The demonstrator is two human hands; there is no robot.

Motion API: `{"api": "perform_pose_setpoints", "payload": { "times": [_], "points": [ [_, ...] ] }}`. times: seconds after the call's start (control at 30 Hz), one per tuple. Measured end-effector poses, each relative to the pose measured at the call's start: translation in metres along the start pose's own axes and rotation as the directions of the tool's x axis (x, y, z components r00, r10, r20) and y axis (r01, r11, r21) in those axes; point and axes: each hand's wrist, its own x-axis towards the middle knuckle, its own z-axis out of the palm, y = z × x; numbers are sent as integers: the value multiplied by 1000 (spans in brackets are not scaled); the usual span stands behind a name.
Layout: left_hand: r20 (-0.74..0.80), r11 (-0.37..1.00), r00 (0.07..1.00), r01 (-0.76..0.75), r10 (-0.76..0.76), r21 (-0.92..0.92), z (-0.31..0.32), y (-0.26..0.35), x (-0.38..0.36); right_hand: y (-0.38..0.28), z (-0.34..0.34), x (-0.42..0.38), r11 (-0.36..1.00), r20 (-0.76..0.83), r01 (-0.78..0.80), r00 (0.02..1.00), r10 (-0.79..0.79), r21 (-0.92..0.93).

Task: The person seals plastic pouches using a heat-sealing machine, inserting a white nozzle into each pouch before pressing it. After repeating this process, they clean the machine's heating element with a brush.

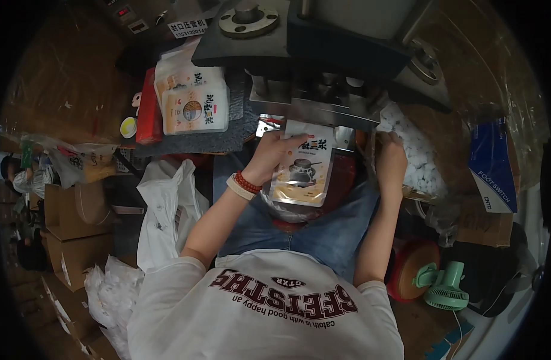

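Note:
A printed pouch (302, 171) with a jar picture hangs at the front edge of a metal press (323, 108), its top end at the machine. My left hand (274, 154), with a red bead bracelet at the wrist, grips the pouch's left side near the top, thumb across its face. My right hand (391, 157) is at the left edge of a box of small white pieces (410, 153), fingers curled and partly hidden at the tips; what they hold, if anything, cannot be made out.
Stacked printed pouches (195, 108) lie on a dark mat at the left, beside a red box (148, 111). A white plastic bag (170, 204) hangs below. At the right are a blue foot switch box (493, 165) and a green fan (446, 288).

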Motion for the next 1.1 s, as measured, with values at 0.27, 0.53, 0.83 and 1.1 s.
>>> {"api": "perform_pose_setpoints", "payload": {
  "times": [0.27,0.53,0.83,1.1],
  "points": [
    [-9,-256,664,300,748,919,-97,39,-34,-3,-12,4,980,-110,64,990,-86,-190],
    [194,-144,759,-133,622,981,-137,6,-90,14,-7,13,965,-114,210,967,-229,-159],
    [184,184,581,-516,792,837,-36,13,-98,-93,-70,-53,548,-192,389,904,-381,741],
    [443,189,596,-714,670,674,-10,27,-104,-110,-69,-59,206,-120,265,839,-531,942]
  ]
}}
